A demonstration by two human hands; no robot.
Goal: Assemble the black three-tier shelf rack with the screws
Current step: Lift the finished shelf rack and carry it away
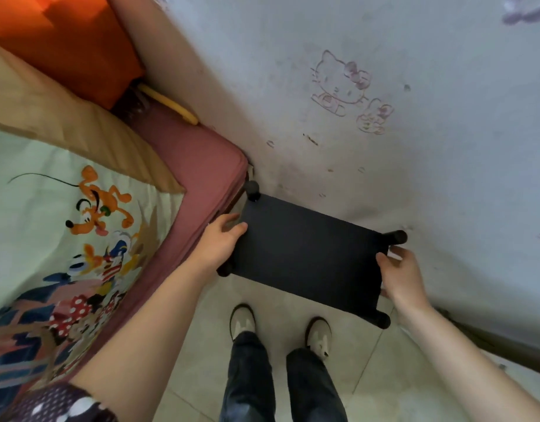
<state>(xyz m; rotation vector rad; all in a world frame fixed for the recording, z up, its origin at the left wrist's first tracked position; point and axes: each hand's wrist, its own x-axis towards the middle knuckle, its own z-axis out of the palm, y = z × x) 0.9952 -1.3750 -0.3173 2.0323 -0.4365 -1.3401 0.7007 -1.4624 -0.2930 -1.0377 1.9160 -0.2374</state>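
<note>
Unlabelled black rack between both hands

Both arms bare, stretched forward and down, forearms converging slightly. Left hand at left short edge of shelf, fingers curled over its edge, thumb on top. Right hand at opposite short edge, thumb on top, fingers wrapped round edge. Legs and shoes below, between arms.
</note>
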